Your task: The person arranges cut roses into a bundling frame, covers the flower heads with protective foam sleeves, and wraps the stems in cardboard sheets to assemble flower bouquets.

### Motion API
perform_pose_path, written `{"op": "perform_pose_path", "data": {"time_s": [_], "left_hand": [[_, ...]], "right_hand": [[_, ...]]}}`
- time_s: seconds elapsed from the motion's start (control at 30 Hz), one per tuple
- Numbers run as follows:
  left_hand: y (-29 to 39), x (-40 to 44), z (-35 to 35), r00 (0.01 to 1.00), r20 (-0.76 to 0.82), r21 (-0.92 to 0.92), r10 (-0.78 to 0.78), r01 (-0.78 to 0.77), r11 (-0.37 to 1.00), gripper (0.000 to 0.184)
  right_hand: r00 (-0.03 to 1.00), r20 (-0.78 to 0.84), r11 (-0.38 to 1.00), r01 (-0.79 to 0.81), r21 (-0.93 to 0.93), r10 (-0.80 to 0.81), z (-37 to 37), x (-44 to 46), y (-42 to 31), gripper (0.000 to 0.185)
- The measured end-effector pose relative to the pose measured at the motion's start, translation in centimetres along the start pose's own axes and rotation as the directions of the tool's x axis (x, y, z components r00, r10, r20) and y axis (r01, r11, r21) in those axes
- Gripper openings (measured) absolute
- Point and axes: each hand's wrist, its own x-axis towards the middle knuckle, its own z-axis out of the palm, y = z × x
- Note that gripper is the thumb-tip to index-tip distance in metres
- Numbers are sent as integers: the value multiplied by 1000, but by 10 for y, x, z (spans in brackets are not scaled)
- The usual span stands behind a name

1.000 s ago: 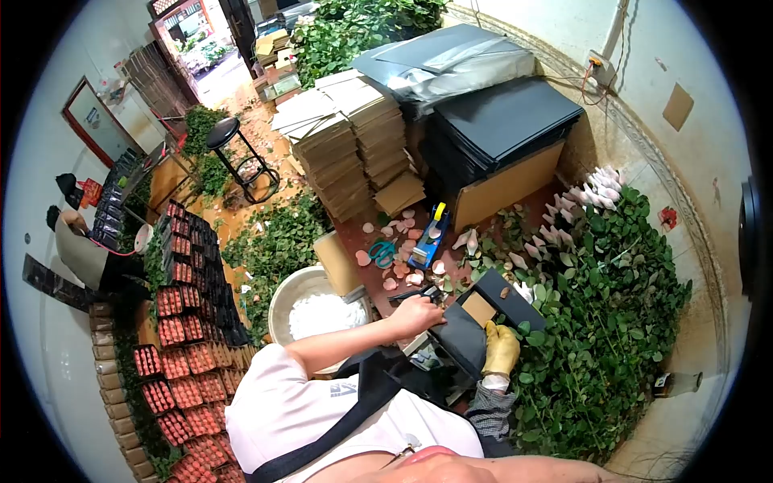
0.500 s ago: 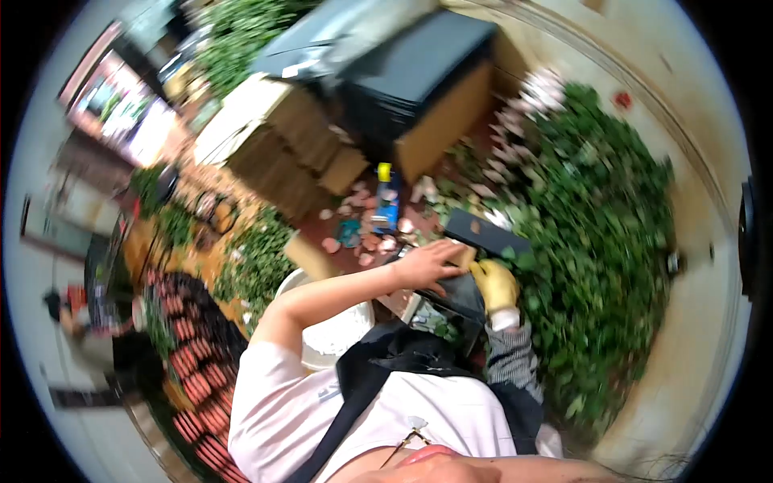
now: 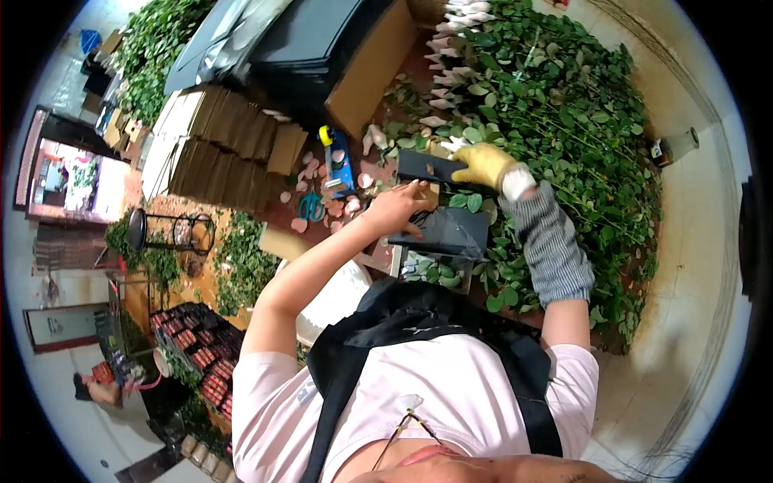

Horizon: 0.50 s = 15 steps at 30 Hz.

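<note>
My bare left hand (image 3: pixel 394 211) lies with fingers spread over a small brown cardboard piece (image 3: pixel 433 196) on the bench. Just in front is a dark flat panel (image 3: pixel 420 166), and on the near side a black, shiny panel (image 3: pixel 451 232) partly wrapped in clear film. My right hand (image 3: pixel 485 167) wears a yellow glove and a striped sleeve cover. It reaches over the dark panel's right end, fingers partly apart, close to a pale netted flower bud (image 3: pixel 456 143). What lies under the gloved fingers is hidden.
Leafy stems (image 3: pixel 564 153) with netted heads (image 3: pixel 451 76) fill the right side. Teal scissors (image 3: pixel 311 207), a blue tool with yellow end (image 3: pixel 338 165) and loose petals (image 3: pixel 299 226) lie left. Behind stand cardboard stacks (image 3: pixel 211 129) and black sheets (image 3: pixel 302 36). A white bucket (image 3: pixel 342 290) is near my left arm.
The view has shifted, so the bench appears higher and farther left. My gloved right hand has moved forward from beside the cardboard to the dark panel. My left hand stays by the cardboard.
</note>
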Motion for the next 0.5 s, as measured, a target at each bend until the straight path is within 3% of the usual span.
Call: {"op": "perform_pose_path", "data": {"time_s": [0.03,0.07,0.1,0.13,0.17,0.2,0.23,0.3,0.33,0.37,0.43,0.47,0.5], "left_hand": [[-1,-4,4,1000,-5,-23,-20,20,1000,69],[1,-12,10,995,-99,-41,-33,29,999,68],[-1,-18,20,994,-102,-46,-42,37,998,68],[-1,-23,35,978,-115,-158,-174,155,975,68],[3,-28,46,946,-112,-269,-303,265,926,68],[17,-35,48,878,-264,-422,-399,267,866,82],[27,-35,58,751,-412,-455,-517,321,830,105],[34,-34,52,615,-605,-367,-506,348,863,124],[34,-33,42,655,-603,-244,-456,394,886,130],[32,-31,26,723,-624,-115,-297,291,950,126],[29,-25,11,875,-470,132,-117,201,971,106],[22,-23,15,936,-321,177,-144,209,962,81],[18,-25,27,908,-389,96,-155,207,974,70]], "right_hand": [[999,-51,970,-26,-244,14,22,-4,-10,30],[959,-249,932,39,-361,-136,62,-16,-12,15],[949,-280,872,-11,-490,-145,80,-31,-36,9],[840,-442,816,2,-579,-315,116,-36,-36,9],[875,-429,771,-110,-627,-224,144,-38,-47,12],[866,-479,758,-216,-615,-142,162,-35,-53,15],[848,-527,737,-318,-597,-61,172,-31,-58,19],[876,-483,620,-373,-691,-11,178,-30,-70,26],[901,-430,603,-369,-707,48,176,-28,-72,30],[906,-421,596,-366,-715,51,170,-29,-66,30],[933,-349,755,-168,-634,-86,150,-37,-45,29],[950,-309,855,-205,-477,56,124,-49,-41,27],[881,-461,896,-289,-338,110,104,-72,-38,17]]}}
